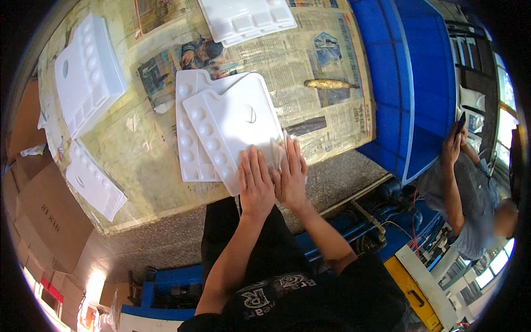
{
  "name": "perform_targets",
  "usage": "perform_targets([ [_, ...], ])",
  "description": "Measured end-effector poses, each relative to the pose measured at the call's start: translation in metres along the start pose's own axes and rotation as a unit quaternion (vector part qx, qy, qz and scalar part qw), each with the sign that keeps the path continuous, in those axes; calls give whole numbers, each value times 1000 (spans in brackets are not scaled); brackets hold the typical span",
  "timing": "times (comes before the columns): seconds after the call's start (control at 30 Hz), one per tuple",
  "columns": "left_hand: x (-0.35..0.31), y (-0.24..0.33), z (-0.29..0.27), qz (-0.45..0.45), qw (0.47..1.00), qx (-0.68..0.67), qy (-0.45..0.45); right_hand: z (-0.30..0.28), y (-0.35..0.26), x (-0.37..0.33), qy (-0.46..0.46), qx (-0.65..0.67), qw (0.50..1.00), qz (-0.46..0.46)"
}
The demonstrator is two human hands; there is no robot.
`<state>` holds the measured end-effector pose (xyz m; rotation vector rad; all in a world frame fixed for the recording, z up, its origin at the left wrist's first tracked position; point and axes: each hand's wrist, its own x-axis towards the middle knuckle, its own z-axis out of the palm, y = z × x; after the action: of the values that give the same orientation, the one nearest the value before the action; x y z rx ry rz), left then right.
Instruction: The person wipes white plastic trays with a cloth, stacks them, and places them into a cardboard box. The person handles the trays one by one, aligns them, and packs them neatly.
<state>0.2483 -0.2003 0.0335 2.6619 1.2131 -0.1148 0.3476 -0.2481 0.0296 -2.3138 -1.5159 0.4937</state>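
A white plastic paint palette (pixel 238 119) with round wells along one side and a thumb hole lies tilted on top of another white palette (pixel 187 157), in front of me on the table. My left hand (pixel 256 185) rests flat on its near edge, fingers stretched out. Beside it, my right hand (pixel 291 176) lies along the right near corner with its fingers extended. A thin translucent sheet-like bit (pixel 279 150) shows at this hand's fingertips; whether it is gripped is hidden.
Stacked white palettes stand at the left (pixel 88 72) and the far side (pixel 249 19), with a smaller stack (pixel 94 180) near left. A yellowish slender object (pixel 330 84) lies on the newspaper-covered table (pixel 298 50). Right are a blue bin (pixel 406 83) and another person (pixel 470 188); left, a cardboard box (pixel 52 216).
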Motion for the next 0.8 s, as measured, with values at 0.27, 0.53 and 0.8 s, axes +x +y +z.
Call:
perform_targets([
  [0.27, 4, -2, -11, 24, 997, 17, -75, -33, -6, -83, -140, 165, 973, 85],
  [0.53, 1, 10, -37, -11, 968, -250, 2, -61, -5, -6, 198, 292, 922, 160],
  [0.8, 108, -92, -32, 60, 975, -204, 67, -15, -57, 19, 146, 175, 973, -23],
])
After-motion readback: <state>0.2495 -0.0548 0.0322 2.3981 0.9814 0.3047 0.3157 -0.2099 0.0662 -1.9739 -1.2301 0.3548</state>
